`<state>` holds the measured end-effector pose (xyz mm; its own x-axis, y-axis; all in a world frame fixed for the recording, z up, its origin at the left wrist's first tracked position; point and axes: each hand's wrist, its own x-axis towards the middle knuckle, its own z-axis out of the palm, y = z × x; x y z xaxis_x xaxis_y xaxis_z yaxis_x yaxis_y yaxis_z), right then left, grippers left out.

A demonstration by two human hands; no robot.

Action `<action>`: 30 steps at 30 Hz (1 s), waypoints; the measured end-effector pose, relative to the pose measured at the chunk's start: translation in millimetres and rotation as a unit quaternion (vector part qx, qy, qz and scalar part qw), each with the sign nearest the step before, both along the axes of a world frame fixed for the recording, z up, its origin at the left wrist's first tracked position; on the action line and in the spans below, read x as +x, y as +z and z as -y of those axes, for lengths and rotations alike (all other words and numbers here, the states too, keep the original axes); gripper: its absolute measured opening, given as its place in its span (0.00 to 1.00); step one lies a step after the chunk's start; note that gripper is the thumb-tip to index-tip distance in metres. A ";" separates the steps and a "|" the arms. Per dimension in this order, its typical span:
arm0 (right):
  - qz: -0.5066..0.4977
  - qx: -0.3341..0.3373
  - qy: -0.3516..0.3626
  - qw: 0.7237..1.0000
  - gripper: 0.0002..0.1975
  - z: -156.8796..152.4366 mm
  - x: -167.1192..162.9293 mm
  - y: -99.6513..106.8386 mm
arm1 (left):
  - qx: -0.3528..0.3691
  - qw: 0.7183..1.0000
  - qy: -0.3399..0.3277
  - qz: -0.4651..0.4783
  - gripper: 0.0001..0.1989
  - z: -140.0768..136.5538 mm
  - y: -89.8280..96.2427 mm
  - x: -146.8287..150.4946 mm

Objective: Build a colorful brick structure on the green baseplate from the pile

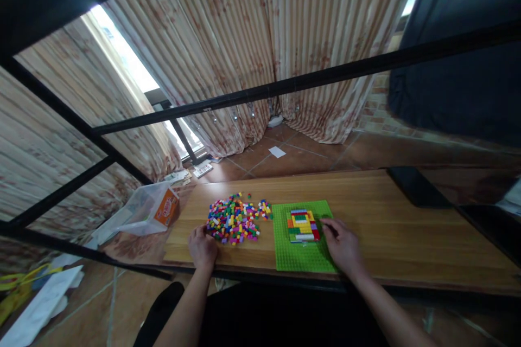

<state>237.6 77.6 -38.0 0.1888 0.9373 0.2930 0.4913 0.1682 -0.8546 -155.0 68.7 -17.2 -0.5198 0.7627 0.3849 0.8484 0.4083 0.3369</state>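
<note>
A heap of small, many-coloured toy building bricks point(233, 218) lies on the wooden table. At its near left edge rests my left hand point(202, 246), fingers curled in; what they hold, if anything, is hidden. To the right of the heap is a green studded baseplate point(284, 255). On it stands a low block of joined bricks point(303, 226) in yellow, red, green, orange, blue and white. My right hand point(341, 244) is over the baseplate's right edge, beside this block, with thumb and fingers pinched together. Anything between those fingertips is too small to make out.
A dark phone-like slab point(417, 187) lies at the table's point(391, 233) far right. On the floor to the left stands a clear plastic bin point(142, 211) with an orange label. A black metal bar point(244, 98) crosses in front of the curtains point(228, 38).
</note>
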 end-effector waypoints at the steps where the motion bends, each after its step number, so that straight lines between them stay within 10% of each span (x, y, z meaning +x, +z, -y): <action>1: -0.005 -0.005 -0.001 1.000 0.16 -0.1 1.6 -1.9 | 0.007 1.000 -0.003 0.005 0.16 0.4 -1.1 -0.7; 9: -0.088 -0.048 -0.053 0.994 0.19 -11.5 1.1 20.4 | 0.039 0.998 0.001 0.041 0.15 -1.1 -11.3 -3.0; 16: 0.118 -0.038 0.144 0.982 0.12 -64.5 -101.0 76.2 | 0.048 0.998 0.002 0.048 0.15 2.9 -8.6 3.5; 23: 0.365 -0.128 0.217 0.896 0.18 -90.9 -135.7 68.4 | 0.069 0.995 -0.010 0.072 0.15 8.0 -8.3 5.9; 30: 0.391 -0.129 0.244 0.878 0.18 -96.1 -135.3 65.7 | 0.066 0.995 -0.012 0.078 0.15 5.4 -7.3 8.8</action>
<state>102.2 173.8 27.7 -0.4182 0.9048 -0.0806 0.8683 0.3721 -0.3282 -146.2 63.3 -24.4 -0.5623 0.7242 0.3992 0.7914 0.3312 0.5138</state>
